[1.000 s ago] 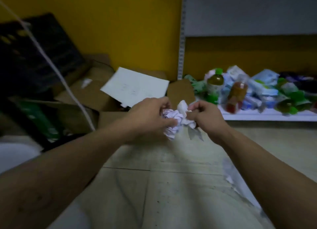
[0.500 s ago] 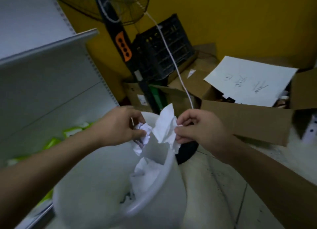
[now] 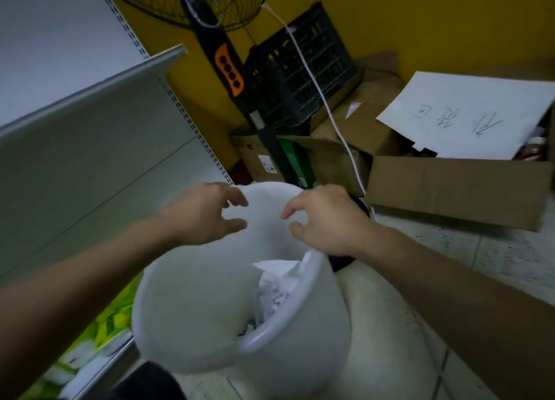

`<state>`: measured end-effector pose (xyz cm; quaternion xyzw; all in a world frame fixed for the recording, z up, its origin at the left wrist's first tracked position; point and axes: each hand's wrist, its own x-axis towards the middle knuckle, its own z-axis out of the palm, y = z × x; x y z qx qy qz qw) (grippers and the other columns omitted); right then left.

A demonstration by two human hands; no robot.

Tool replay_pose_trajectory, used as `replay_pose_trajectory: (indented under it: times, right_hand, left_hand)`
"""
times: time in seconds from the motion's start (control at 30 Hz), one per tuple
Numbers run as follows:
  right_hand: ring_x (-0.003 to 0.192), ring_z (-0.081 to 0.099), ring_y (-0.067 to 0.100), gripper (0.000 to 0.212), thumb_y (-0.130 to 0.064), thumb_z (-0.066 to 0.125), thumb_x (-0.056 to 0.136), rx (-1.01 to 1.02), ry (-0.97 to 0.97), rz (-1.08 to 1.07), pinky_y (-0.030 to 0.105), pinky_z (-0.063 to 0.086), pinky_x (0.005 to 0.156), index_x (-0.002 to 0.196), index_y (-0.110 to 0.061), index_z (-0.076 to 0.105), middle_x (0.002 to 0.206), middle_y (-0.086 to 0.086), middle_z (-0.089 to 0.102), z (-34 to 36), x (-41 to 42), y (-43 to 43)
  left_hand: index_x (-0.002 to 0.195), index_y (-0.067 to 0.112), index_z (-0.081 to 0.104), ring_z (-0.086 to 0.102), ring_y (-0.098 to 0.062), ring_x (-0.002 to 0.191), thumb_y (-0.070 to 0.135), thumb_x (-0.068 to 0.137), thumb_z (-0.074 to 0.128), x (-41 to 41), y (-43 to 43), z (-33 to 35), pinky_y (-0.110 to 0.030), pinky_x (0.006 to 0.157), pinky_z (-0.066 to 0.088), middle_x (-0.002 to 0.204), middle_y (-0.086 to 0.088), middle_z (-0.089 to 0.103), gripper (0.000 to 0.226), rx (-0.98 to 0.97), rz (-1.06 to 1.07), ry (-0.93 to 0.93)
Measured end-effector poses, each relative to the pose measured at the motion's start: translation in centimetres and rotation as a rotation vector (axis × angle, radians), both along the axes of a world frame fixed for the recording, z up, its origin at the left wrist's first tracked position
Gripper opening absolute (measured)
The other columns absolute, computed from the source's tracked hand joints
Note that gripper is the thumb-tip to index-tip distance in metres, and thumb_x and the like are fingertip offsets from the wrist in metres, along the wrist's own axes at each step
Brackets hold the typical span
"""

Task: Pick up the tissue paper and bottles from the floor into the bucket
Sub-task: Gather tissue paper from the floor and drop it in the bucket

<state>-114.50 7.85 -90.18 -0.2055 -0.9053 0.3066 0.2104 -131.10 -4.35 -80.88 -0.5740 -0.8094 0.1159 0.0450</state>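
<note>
Sitting right under the camera, the bucket (image 3: 255, 338) has the crumpled tissue (image 3: 277, 282) inside, against its right wall. Left hand (image 3: 207, 216) and right hand (image 3: 324, 219) hover over the far rim, fingers loose and empty, looks like a drop. Half a second ago both were pinching that tissue.

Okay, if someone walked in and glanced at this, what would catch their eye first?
Most likely the big white bucket at centre, with crumpled tissue paper lying inside against its right wall. Just above its mouth the left hand and right hand hover with loose fingers, holding nothing. Behind, a white sheet with handwriting lies on a cardboard box at upper right.
</note>
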Motion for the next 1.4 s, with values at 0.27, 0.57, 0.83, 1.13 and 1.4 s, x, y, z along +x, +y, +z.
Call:
replay_pose_trajectory:
  times: [0.27, 0.57, 0.83, 1.13, 1.4]
  right_hand:
    - [0.12, 0.053, 0.022, 0.052, -0.048, 0.065, 0.079, 0.044, -0.132, -0.386, 0.039, 0.044, 0.099, 0.128, -0.033, 0.055, 0.131, -0.003, 0.059, -1.5, 11.6, 6.4]
    - [0.106, 0.06, 0.026, 0.052, -0.03, 0.077, 0.077, -0.481, 0.164, -1.107, 0.033, 0.047, 0.089, 0.123, -0.012, 0.061, 0.122, 0.01, 0.064, -4.6, 34.4, 9.1]
    - [0.097, 0.058, 0.025, 0.047, -0.026, 0.079, 0.075, -0.676, -0.252, -1.582, 0.029, 0.045, 0.082, 0.118, -0.011, 0.066, 0.121, 0.012, 0.064, -8.9, 52.1, -3.5]
    - [0.095, 0.064, 0.029, 0.039, -0.025, 0.071, 0.084, -0.927, -0.506, -1.809, 0.033, 0.051, 0.072, 0.118, -0.009, 0.062, 0.111, 0.015, 0.065, -7.9, 60.4, -13.0]
    - [0.112, 0.058, 0.029, 0.044, -0.023, 0.066, 0.088, -1.089, -0.522, -1.466, 0.04, 0.053, 0.089, 0.129, -0.013, 0.056, 0.128, 0.014, 0.058, -14.3, 54.6, -7.0]
  left_hand:
    - [0.115, 0.03, 0.059, 0.058, -0.014, 0.1, 0.056, 0.08, 0.062, 12.2, 10.5, -0.6, -0.037, 0.081, 0.053, 0.114, 0.008, 0.061, 0.044, 0.035, -0.375, -0.058]
    - [0.121, 0.024, 0.055, 0.056, -0.024, 0.105, 0.049, 0.084, 0.06, 30.3, 21.0, -5.3, -0.033, 0.076, 0.043, 0.121, -0.004, 0.061, 0.044, 0.0, -0.777, -0.112]
    - [0.126, 0.023, 0.054, 0.054, -0.024, 0.113, 0.052, 0.084, 0.059, 41.5, 23.0, -15.0, -0.038, 0.091, 0.048, 0.129, -0.004, 0.056, 0.052, -0.219, -0.996, -0.373]
    - [0.124, 0.019, 0.057, 0.056, -0.022, 0.105, 0.042, 0.083, 0.064, 49.3, 22.5, -21.3, -0.029, 0.083, 0.044, 0.126, -0.007, 0.059, 0.047, -0.44, -1.06, -0.646]
    - [0.127, 0.019, 0.055, 0.057, -0.018, 0.096, 0.043, 0.084, 0.062, 51.3, 22.5, -27.2, -0.031, 0.085, 0.048, 0.121, -0.004, 0.061, 0.05, -0.572, -1.05, -0.611]
